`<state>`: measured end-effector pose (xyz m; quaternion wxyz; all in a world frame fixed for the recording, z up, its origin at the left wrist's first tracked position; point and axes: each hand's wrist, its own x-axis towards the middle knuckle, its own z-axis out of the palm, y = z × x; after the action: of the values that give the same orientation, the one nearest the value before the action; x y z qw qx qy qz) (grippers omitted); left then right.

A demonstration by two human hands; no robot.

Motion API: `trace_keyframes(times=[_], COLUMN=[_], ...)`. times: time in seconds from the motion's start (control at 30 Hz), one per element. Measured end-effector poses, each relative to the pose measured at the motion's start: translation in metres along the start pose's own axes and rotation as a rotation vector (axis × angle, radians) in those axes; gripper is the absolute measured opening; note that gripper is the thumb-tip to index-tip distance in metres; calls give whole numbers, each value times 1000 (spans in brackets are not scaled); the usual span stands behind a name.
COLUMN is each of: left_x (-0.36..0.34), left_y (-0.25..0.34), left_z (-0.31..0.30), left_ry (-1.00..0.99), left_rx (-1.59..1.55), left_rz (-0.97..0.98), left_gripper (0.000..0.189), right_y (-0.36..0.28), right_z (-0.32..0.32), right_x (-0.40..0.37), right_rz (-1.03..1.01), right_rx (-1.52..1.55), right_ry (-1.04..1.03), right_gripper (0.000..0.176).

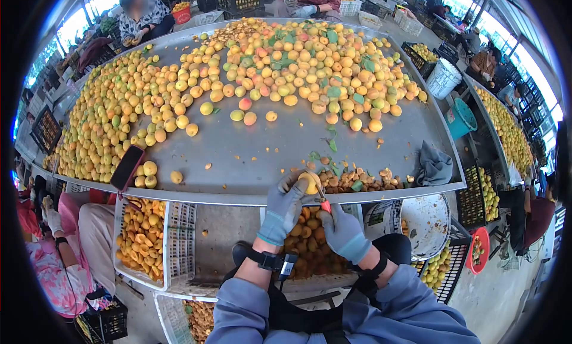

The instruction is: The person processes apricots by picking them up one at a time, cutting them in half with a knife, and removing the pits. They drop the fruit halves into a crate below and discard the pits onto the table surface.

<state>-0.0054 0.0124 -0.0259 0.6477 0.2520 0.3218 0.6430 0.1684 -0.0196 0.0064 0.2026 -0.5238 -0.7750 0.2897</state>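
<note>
Apricot in hand: one yellow-orange apricot (309,183), held just above the near edge of the metal table (238,150).
Left hand: gloved in grey, this left hand (283,205) pinches the apricot between thumb and fingers, at the table's near edge.
Right hand: also gloved, this right hand (345,229) has its fingers closed around the handle of a red-handled tool (326,206), just off the table's near edge.
Tool tip: metal, up against the apricot; how deep it sits cannot be told.
Scraps: a low brownish heap of scraps (363,181), along the table's near edge, right of the hands.
Cloth: one crumpled grey cloth (434,164), on the table's near right corner.
Crate between the knees: a crate of orange fruit (307,232), below the table's near edge, partly covered by the hands.
Phone: dark, red-edged phone (127,168), at the table's near edge toward its left end.
Main stock: a broad heap of whole apricots (328,67) with green leaves, across the table's far half.
Halves: white crate of halved fruit (168,242), below the table's near edge, to the left.
Bucket: teal bucket (462,119), beside the table's right end.
</note>
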Motion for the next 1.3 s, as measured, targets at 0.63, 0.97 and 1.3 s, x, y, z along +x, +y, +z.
trace_keyframes(times=[0.63,0.97,1.3], left_x=[3,5,5], left_y=[12,1,2], left_z=[-4,-4,-5], left_ry=[-92,44,72], left_rx=[166,-74,83], left_rz=[-39,-120,4], left_gripper=[47,47,52], right_y=[-14,-8,-10], right_z=[9,22,18], right_x=[15,16,23], right_rz=[-53,-30,-52], right_rx=[47,-48,-76], right_ry=[91,61,53], right_gripper=[23,27,28])
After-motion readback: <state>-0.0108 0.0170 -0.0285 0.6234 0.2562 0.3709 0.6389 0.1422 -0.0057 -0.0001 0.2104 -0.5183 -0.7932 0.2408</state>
